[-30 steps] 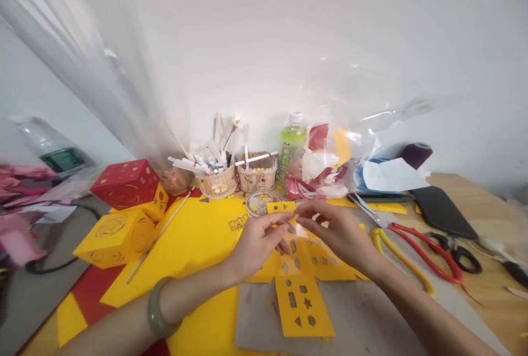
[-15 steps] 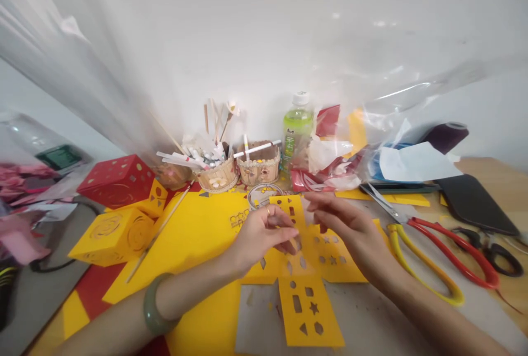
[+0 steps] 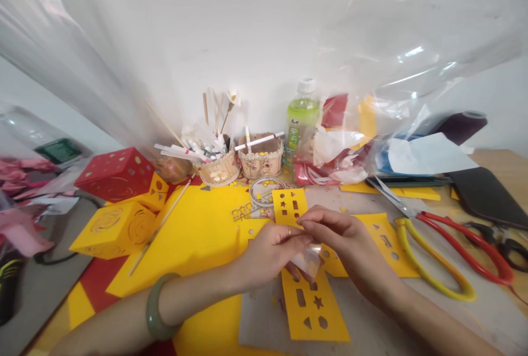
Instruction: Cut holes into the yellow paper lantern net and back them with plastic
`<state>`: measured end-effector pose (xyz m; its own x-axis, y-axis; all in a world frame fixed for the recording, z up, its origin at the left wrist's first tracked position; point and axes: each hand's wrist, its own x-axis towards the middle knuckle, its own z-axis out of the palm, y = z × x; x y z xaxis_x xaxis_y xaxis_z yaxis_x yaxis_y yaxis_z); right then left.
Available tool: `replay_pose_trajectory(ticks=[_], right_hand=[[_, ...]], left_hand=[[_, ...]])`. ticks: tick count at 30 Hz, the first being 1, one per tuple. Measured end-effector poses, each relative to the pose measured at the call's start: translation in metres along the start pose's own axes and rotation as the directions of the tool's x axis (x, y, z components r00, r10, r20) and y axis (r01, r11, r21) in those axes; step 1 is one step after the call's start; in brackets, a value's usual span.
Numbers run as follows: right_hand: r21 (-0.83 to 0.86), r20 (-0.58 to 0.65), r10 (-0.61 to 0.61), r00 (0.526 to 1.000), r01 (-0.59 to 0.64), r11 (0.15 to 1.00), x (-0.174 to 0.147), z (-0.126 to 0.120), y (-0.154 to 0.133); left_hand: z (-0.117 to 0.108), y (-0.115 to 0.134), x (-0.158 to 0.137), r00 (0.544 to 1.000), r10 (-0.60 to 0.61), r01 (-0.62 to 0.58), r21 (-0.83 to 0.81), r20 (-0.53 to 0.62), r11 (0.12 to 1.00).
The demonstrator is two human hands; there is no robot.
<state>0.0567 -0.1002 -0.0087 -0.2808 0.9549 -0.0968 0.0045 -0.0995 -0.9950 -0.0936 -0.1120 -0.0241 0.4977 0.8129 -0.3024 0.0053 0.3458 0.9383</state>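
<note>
My left hand (image 3: 270, 251), with a ring and a green bangle on the wrist, is pinched on a small piece of clear plastic film (image 3: 307, 264). Fingertips of my right hand (image 3: 346, 243) meet the left fingers just above the film; they are closed, and what lies between them is hidden. Under both hands lies a cross-shaped yellow card (image 3: 309, 329) with star, rectangle, circle and hexagon cut-outs. Its middle is covered by the hands. A roll of clear tape (image 3: 267, 181) rests beyond its far arm.
On the right lie red-and-yellow-handled scissors (image 3: 437, 257) and a black phone-like slab (image 3: 487, 196). A green drink bottle (image 3: 303, 119) and two wooden baskets (image 3: 262, 164) stand by the wall. Cut-out boxes, a yellow box (image 3: 111, 232) and a red box (image 3: 115, 174), sit left.
My hands, apart before, have come together over the card, the right closing its fingers against the left. The clear film now shows below the left fingers, and the view has shifted slightly.
</note>
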Motion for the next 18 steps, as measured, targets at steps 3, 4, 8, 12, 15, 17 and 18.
replay_pose_trajectory(ticks=[3, 4, 8, 12, 15, 17, 18], right_hand=[[0.036, -0.034, 0.009, 0.999, -0.008, 0.999, -0.002, 0.004, 0.005], [0.049, -0.045, 0.015, 0.999, -0.013, 0.999, -0.003, 0.005, 0.006], [0.105, -0.076, 0.095, 0.993, -0.087, 0.991, -0.006, 0.009, 0.008], [0.126, -0.118, 0.112, 0.987, -0.097, 0.987, -0.005, 0.013, 0.009], [0.158, -0.118, 0.12, 0.986, -0.1, 0.982, -0.005, 0.015, 0.01], [0.186, -0.11, 0.135, 0.985, -0.113, 0.976, -0.005, 0.016, 0.012], [0.197, -0.107, 0.142, 0.984, -0.119, 0.973, -0.005, 0.017, 0.013]], left_hand=[[0.002, -0.002, -0.001, 1.0, 0.001, -0.001, -0.018, 0.0, 1.0], [0.003, -0.002, -0.001, 1.0, -0.004, 0.004, -0.021, -0.003, 1.0], [0.006, -0.002, -0.003, 1.0, -0.019, 0.019, -0.048, -0.017, 0.999], [0.008, -0.002, -0.003, 0.999, -0.025, 0.022, -0.108, -0.026, 0.994], [0.009, -0.005, -0.003, 0.999, -0.016, 0.011, -0.129, -0.036, 0.992], [0.009, -0.006, -0.003, 0.999, -0.01, 0.005, -0.132, -0.035, 0.991], [0.01, -0.007, -0.003, 0.999, -0.012, 0.007, -0.133, -0.036, 0.991]])
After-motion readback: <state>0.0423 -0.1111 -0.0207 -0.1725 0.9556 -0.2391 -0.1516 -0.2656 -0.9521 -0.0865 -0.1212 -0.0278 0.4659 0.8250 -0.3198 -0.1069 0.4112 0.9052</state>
